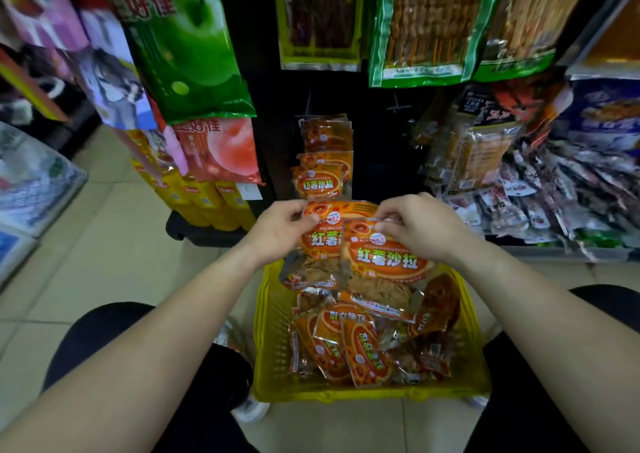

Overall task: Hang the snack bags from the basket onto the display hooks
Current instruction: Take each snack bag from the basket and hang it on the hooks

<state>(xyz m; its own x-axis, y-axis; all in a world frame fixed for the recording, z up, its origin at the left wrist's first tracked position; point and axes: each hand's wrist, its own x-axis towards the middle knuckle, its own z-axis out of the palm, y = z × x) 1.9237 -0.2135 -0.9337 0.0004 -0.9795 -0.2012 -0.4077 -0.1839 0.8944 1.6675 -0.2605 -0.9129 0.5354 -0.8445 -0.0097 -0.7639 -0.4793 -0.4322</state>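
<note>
A yellow plastic basket (273, 355) sits on the floor between my knees, holding several orange snack bags (349, 345). Above its far end I hold two more of these bags upright. My left hand (282, 229) pinches the top of the rear bag (323, 241). My right hand (415, 229) pinches the top edge of the front bag (386, 262), which overlaps the rear one. Just beyond my hands, matching orange bags (323, 161) hang on the black display rack. The hooks themselves are hard to make out.
Green and pink snack bags (194, 54) hang at upper left with yellow packs below. Long green-edged bags (426, 26) hang at top right. Loose small packets (554, 203) crowd a shelf at right. Pale tiled floor (104, 237) lies to the left.
</note>
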